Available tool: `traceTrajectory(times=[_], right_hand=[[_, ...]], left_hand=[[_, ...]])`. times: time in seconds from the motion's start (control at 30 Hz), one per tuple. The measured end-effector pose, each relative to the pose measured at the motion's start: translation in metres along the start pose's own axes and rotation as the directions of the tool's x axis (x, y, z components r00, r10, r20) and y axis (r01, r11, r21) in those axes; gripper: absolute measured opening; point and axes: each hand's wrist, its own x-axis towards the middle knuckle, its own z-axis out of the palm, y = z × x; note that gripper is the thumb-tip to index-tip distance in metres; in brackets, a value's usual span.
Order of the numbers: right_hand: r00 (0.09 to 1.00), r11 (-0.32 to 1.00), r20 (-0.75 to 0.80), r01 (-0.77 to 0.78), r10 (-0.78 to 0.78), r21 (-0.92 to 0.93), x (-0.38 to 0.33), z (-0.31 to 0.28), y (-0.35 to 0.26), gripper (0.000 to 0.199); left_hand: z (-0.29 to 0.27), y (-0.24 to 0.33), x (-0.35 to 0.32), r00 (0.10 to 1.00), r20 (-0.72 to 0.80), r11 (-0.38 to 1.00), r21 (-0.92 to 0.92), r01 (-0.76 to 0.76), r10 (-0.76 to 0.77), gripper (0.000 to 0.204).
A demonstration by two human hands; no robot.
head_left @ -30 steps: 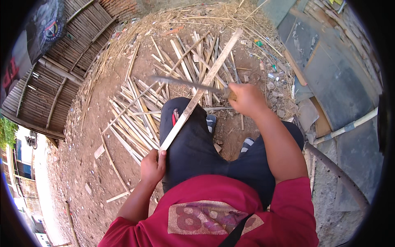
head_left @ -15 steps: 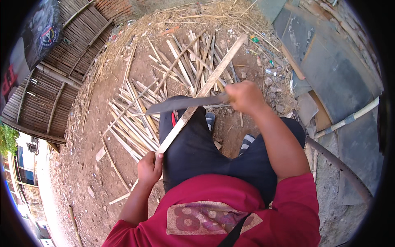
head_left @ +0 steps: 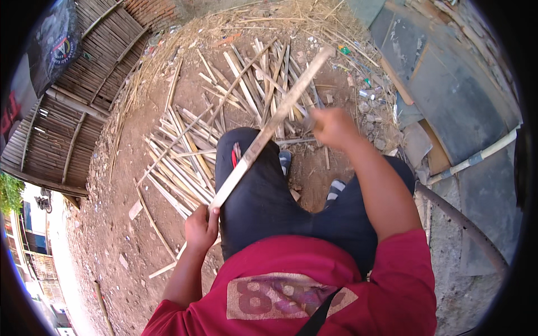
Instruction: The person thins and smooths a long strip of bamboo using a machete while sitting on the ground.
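Observation:
A long pale bamboo slat [head_left: 250, 155] slants from lower left to upper right across my left thigh. My left hand [head_left: 200, 228] is closed around its lower end, the thumb lying along the near face. To the right of the slat's upper half, my right hand [head_left: 334, 130] is closed on the handle of a machete [head_left: 309, 121]. Its blade can hardly be made out, blurred or hidden around the slat. Something red [head_left: 235, 155] shows on my left thigh, beside the slat.
Several loose bamboo slats [head_left: 179, 159] lie heaped on the dirt beyond my knees. A woven bamboo wall [head_left: 59, 134] stands on the left. Dark sheets [head_left: 459, 84] and a bent pipe [head_left: 465, 224] are on the right. Straw and litter cover the far ground.
The machete blade, lying across the slat and plainly seen before, is no longer clear. My right hand has shifted slightly. My left hand keeps its hold on the slat, which has barely moved.

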Motion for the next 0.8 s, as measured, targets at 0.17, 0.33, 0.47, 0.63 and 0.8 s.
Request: traceTrajectory(times=[0.17,0.33,0.47,0.63,0.8], right_hand=[[0.950,0.974,-0.224,-0.200,0.219,0.105,0.010,-0.013,0.041,0.036],[0.994,0.990,0.001,0.112,-0.113,-0.083,-0.003,-0.021,-0.021,0.025],[0.978,0.998,-0.204,-0.031,0.041,0.050,-0.006,0.008,0.024,0.023],[0.970,0.986,-0.193,-0.133,0.150,0.100,0.004,-0.028,0.013,0.026],[0.990,0.993,-0.067,0.120,-0.121,-0.023,-0.005,-0.001,0.003,0.031]], left_hand=[[-0.005,0.000,0.001,1.000,-0.007,1.000,0.023,0.011,-0.011,0.046],[-0.016,0.001,-0.004,0.999,0.031,0.998,0.049,0.024,-0.025,0.045],[0.003,-0.001,-0.004,0.999,0.019,0.999,0.037,0.033,-0.033,0.045],[-0.001,-0.004,-0.004,1.000,-0.018,0.998,0.055,0.005,-0.004,0.043],[-0.011,-0.006,-0.001,0.998,0.044,0.999,0.002,-0.036,0.036,0.043]])
